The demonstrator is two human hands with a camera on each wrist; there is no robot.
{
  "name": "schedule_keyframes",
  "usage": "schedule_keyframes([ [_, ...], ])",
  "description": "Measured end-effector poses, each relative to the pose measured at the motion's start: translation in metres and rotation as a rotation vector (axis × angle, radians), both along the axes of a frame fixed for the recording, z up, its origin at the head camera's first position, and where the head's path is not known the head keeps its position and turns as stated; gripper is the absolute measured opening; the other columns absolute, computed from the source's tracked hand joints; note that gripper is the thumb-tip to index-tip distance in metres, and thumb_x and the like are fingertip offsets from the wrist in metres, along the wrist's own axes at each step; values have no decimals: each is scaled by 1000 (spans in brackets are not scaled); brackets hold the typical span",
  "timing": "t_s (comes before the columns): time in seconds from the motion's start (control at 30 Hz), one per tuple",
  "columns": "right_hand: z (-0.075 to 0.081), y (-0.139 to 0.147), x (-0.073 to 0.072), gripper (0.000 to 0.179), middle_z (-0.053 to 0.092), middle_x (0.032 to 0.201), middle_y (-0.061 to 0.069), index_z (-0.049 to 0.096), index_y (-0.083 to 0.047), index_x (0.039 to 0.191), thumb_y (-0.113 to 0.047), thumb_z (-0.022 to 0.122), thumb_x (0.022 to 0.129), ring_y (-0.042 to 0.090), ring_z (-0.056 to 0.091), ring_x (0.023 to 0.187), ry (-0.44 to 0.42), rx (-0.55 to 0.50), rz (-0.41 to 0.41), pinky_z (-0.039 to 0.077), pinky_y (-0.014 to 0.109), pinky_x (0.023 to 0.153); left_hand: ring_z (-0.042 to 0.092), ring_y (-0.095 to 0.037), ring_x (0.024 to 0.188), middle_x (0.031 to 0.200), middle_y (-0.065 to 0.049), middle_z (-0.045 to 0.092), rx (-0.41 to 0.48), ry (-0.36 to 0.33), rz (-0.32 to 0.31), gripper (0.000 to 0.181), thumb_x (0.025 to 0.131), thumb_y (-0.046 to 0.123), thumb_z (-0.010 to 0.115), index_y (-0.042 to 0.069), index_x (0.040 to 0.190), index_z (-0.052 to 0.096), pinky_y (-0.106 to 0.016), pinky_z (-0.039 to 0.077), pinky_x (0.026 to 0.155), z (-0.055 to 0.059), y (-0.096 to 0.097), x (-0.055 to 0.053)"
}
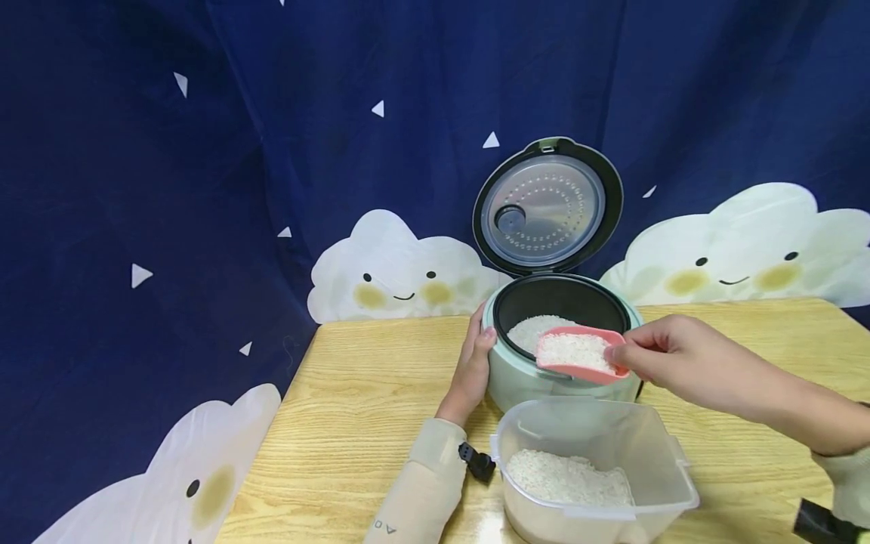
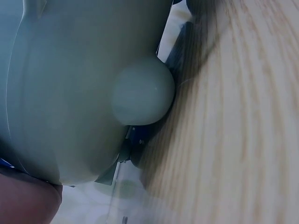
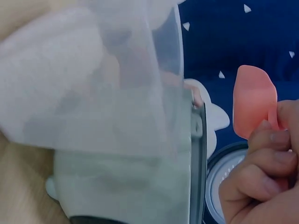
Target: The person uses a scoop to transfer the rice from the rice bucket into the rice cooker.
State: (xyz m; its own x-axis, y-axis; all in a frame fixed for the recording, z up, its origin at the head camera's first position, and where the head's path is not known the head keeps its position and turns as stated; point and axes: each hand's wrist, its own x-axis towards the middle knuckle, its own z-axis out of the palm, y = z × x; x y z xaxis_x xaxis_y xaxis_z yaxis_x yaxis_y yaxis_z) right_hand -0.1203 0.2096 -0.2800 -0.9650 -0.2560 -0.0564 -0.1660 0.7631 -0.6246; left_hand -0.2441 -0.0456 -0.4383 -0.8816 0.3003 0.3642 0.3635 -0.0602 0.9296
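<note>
My right hand (image 1: 700,366) pinches the handle end of a pink scoop (image 3: 254,100) heaped with white rice (image 1: 576,350). The scoop is over the front rim of a pale green rice cooker (image 1: 526,381), whose dark inner pot (image 1: 605,302) has rice in it. Against the cooker's left side rests my left hand (image 1: 472,374), its thumb by the rim. In the left wrist view, the cooker's rounded side and a foot (image 2: 144,91) fill much of the frame. The cooker's lid (image 1: 547,208) stands raised at the back.
In front of the cooker stands a clear plastic bin (image 1: 652,502) partly filled with rice. Both are on a light wooden table (image 1: 367,393). Behind it hangs a dark blue curtain (image 1: 381,166) with white clouds and triangles.
</note>
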Motion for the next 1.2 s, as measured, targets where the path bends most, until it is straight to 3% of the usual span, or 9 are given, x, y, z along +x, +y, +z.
schedule_keyframes([
  [0.43,10,11,-48,39,33,58,-7,71,-9,86,-42,58,102,10,31,49,11,22,-118,28,27,45,30,-21,157,170,0,30,-4,5,7,65,100,38,33,26,164,25,-47,19,131,-1,-2,-1],
  [0.67,9,12,-69,40,38,60,-7,70,-8,84,-42,60,101,11,35,53,39,31,-114,28,28,47,29,-22,157,170,0,31,2,2,6,66,100,38,33,26,164,26,-48,18,131,0,0,0],
  [0.9,1,13,-82,41,42,61,-7,70,-13,75,-45,62,99,11,37,61,125,115,-120,28,30,52,31,-21,157,170,1,32,0,10,2,66,99,41,34,28,163,26,-47,19,131,0,2,-1],
  [1.2,-14,15,-88,39,45,60,-7,68,-16,71,-43,63,99,10,37,60,152,137,-97,28,31,52,32,-20,156,169,2,33,-2,14,4,65,99,42,34,28,163,26,-47,20,131,-1,-1,-2],
])
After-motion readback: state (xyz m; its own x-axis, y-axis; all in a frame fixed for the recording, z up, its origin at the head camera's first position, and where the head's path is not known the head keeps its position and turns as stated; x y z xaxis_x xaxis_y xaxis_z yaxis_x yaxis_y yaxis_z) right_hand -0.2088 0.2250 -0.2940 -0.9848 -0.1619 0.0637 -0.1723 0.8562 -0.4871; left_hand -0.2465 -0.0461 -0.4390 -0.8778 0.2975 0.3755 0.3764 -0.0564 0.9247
